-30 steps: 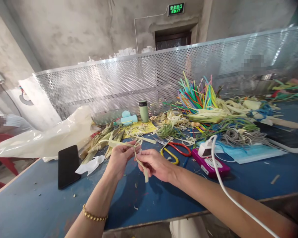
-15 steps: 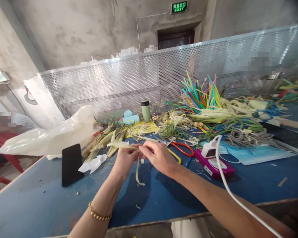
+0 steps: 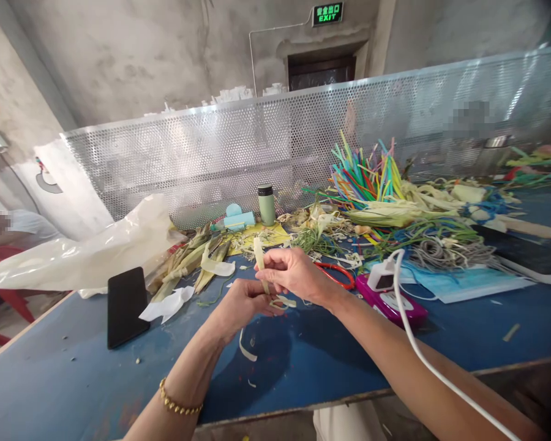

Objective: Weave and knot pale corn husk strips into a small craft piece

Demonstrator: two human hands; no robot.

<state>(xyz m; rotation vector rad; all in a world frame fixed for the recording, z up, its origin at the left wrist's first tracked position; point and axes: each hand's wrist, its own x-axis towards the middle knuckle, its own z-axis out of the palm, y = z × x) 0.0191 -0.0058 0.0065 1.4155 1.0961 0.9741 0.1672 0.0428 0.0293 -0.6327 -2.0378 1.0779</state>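
Over the front middle of the blue table (image 3: 174, 367), my two hands meet on a pale corn husk strip (image 3: 259, 252). My right hand (image 3: 298, 275) pinches it between thumb and fingers, and its upper end stands up above the grip. Just below, my left hand (image 3: 241, 303) is closed on the lower part, where a pale end loops out to the right. The left fingers partly hide how the strip runs. A thin pale strip (image 3: 248, 348) shows under my left hand. Beyond my hands lie dried corn husks (image 3: 179, 269) and a loose pale husk piece (image 3: 218, 266).
A black phone (image 3: 127, 307) and white paper (image 3: 168, 305) lie left, near a plastic bag (image 3: 96, 245). Right are red-handled scissors (image 3: 337, 275), a purple device (image 3: 395, 300) with a white cable, and a blue mask (image 3: 468, 283). Behind stand a green bottle (image 3: 266, 207) and colourful stems (image 3: 362, 171).
The husk strip has turned from lying leftward across my left hand to standing upright in my right fingers. My left hand has moved slightly down and right, below the right one.
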